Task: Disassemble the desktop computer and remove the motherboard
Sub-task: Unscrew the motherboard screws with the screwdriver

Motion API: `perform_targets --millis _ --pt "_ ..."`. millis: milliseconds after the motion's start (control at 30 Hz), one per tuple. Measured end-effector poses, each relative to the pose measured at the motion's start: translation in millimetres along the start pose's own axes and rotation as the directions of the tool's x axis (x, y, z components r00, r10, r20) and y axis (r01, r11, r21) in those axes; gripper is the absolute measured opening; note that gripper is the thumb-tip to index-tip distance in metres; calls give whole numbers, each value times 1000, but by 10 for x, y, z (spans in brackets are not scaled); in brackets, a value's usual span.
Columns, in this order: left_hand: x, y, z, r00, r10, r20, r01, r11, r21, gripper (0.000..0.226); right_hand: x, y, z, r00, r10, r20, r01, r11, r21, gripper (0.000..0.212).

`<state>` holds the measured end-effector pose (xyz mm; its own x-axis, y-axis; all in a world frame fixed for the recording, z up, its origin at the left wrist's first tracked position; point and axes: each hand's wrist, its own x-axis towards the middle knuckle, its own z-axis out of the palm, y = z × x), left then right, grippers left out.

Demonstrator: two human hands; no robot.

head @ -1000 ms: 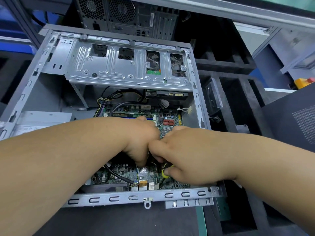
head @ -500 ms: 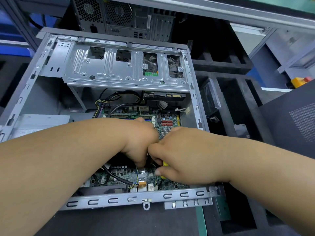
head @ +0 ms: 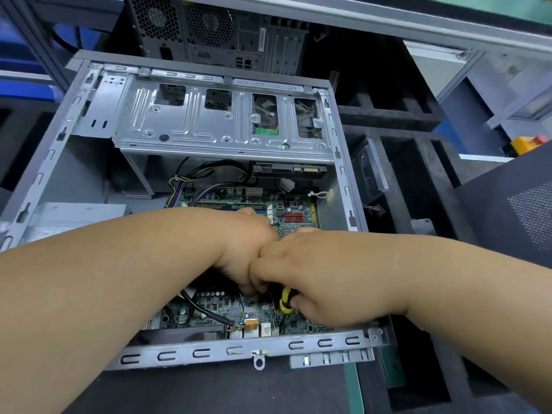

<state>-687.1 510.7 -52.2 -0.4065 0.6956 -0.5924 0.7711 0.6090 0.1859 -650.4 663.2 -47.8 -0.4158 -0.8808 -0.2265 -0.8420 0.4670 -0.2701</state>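
Observation:
An open grey computer case (head: 191, 352) lies on its side before me, its green motherboard (head: 218, 306) on the bottom. Both my hands reach down into the middle of the case and touch each other. My right hand (head: 310, 282) grips a yellow and black screwdriver handle (head: 286, 300), whose tip is hidden. My left hand (head: 248, 249) is curled downward onto the board beside it; its fingertips and whatever they hold are hidden. A silver drive cage (head: 209, 127) spans the far half of the case.
A second black tower (head: 221, 31) stands behind the case. Black foam compartments (head: 397, 121) lie to the right, and a dark perforated side panel (head: 513, 210) further right. Bundled cables (head: 191, 177) run along the board's far edge; a black cable (head: 206, 312) crosses its near part.
My right hand has shifted slightly around the screwdriver handle, so more of its yellow band shows. Both hands stay pressed together at the same spot.

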Motion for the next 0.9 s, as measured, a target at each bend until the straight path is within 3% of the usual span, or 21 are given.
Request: perform_targets --millis 100,200,267,433,567,767,900 --pt "-9 -30 -24 1000 9 13 -9 1000 -14 44 31 43 51 998 28 -58 -37 984 -173 26" --pt "-18 -29 -45 999 23 33 -22 999 -23 40 59 107 55 997 40 -64 -54 968 -245 21" --pt "-27 -21 -53 999 24 42 -23 1000 -19 44 44 105 93 996 18 -91 -38 976 -215 21" --pt "-34 -10 -41 1000 26 0 -26 998 -55 44 -31 48 29 996 -16 -82 22 998 64 24" --pt "-25 2 -38 1000 29 11 -29 1000 -8 45 1 20 50 999 1 -41 -1 1000 -22 18" --pt "-32 -4 -58 999 31 28 -31 1000 -7 43 -10 -53 27 993 46 -109 -60 989 -132 27" --pt "-26 4 -46 1000 2 31 -2 1000 -15 47 -85 -118 -178 991 20 -135 -19 1000 9 21"
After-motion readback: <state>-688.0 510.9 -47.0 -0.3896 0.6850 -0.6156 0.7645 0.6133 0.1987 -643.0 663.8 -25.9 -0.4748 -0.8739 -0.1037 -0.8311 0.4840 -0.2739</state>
